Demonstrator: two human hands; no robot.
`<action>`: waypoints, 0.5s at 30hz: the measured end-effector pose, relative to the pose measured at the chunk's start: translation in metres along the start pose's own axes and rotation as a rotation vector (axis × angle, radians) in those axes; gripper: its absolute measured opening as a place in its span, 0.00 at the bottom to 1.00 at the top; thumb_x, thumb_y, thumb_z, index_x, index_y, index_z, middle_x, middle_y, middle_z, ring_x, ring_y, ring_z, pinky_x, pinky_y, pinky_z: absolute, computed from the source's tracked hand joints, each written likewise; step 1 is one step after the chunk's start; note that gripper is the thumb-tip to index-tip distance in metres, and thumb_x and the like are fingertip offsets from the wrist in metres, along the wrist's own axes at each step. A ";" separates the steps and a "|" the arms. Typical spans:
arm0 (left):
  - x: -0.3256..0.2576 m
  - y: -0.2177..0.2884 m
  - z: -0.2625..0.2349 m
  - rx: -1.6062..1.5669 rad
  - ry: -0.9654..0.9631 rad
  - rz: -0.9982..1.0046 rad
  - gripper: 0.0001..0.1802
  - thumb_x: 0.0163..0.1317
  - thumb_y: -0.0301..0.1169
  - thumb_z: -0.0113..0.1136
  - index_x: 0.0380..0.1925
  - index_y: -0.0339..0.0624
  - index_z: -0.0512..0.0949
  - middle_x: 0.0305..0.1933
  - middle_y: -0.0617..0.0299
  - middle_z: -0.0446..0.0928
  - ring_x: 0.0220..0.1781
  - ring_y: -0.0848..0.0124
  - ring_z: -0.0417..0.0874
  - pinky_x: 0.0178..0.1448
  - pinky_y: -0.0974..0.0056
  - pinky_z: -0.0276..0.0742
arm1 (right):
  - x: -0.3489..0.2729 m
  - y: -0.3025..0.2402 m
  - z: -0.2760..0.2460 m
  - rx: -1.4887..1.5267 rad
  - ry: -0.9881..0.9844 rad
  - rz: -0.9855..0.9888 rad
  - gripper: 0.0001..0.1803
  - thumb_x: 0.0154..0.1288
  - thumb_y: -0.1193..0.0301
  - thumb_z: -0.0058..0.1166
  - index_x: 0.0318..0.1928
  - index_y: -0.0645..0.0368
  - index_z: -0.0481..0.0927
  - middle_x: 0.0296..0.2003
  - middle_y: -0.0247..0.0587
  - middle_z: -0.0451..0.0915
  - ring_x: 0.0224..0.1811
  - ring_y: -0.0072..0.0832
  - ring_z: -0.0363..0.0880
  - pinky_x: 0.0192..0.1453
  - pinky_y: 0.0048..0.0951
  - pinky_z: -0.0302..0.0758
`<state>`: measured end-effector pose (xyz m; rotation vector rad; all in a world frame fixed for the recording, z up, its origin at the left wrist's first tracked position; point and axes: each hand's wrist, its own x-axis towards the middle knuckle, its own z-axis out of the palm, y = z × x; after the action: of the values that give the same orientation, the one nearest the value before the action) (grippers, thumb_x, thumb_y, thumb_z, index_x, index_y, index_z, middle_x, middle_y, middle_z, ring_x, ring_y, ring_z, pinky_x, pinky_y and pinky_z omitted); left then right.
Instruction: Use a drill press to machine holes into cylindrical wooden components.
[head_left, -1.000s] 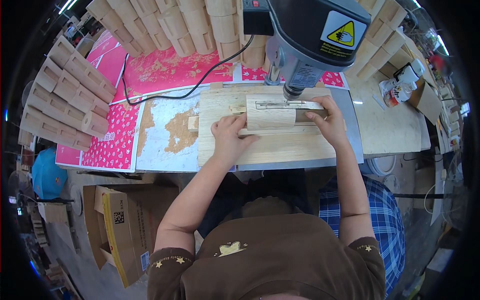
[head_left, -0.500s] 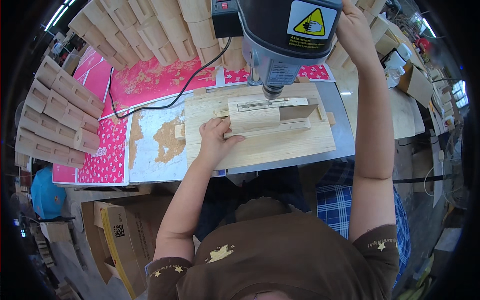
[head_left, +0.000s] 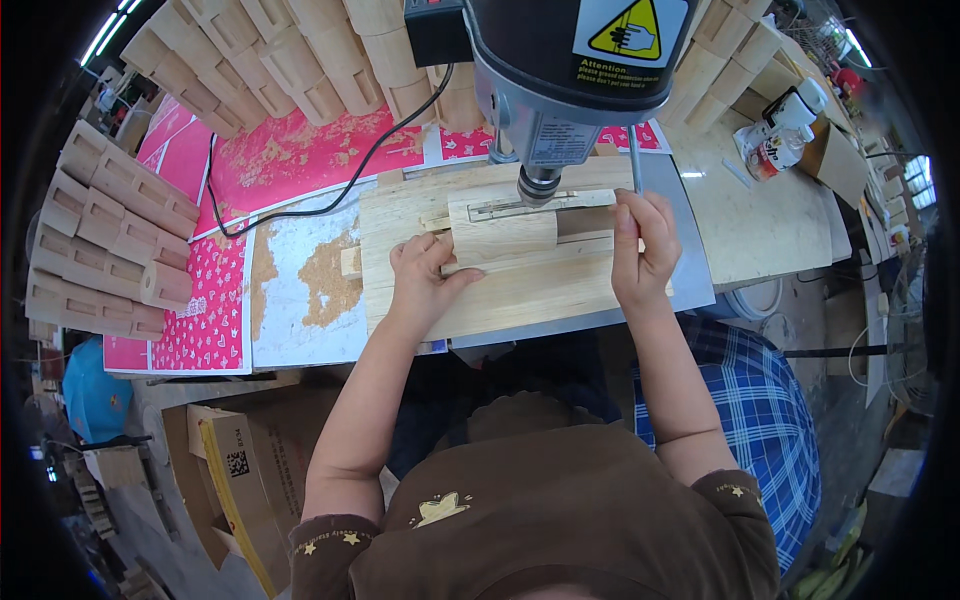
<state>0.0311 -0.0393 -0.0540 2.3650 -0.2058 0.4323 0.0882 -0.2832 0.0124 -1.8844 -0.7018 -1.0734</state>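
Note:
Under the drill press (head_left: pixel 570 60), a pale round-sided wooden block (head_left: pixel 505 235) lies in a wooden jig on a flat board (head_left: pixel 500 303). A narrow slotted strip (head_left: pixel 530 205) runs along the block's top. The drill chuck (head_left: pixel 538 186) is right over this strip; whether a bit touches the wood I cannot make out. My left hand (head_left: pixel 420 275) grips the block's left end, thumb along the near side. My right hand (head_left: pixel 645 245), closed, holds the lower end of the press's grey lever (head_left: pixel 635 160) beside the jig's right end.
Stacked slotted wooden cylinders (head_left: pixel 115 235) stand at the left, with more along the back. A black cable (head_left: pixel 375 160) curves across the pink sheet (head_left: pixel 290 165), among sawdust (head_left: pixel 335 285). Bottles (head_left: pixel 785 140) stand at the back right. A cardboard box (head_left: pixel 250 480) sits below the table's left.
My right hand has come down from beside the drill head to the jig's right end, bringing the lever down. The chuck looks slightly lower. My left hand keeps its grip on the block.

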 end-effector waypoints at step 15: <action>0.008 0.017 0.026 0.099 0.074 0.041 0.26 0.36 0.40 0.73 0.40 0.49 0.80 0.26 0.68 0.71 0.37 0.68 0.73 0.50 0.58 0.54 | 0.206 -0.012 0.014 -0.074 -0.289 0.231 0.17 0.63 0.64 0.46 0.32 0.68 0.78 0.22 0.46 0.76 0.28 0.28 0.74 0.34 0.29 0.70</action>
<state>0.0404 -0.0694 -0.0586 2.4404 -0.2034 0.5603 0.1825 -0.2519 0.1935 -2.1501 -0.5919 -0.6972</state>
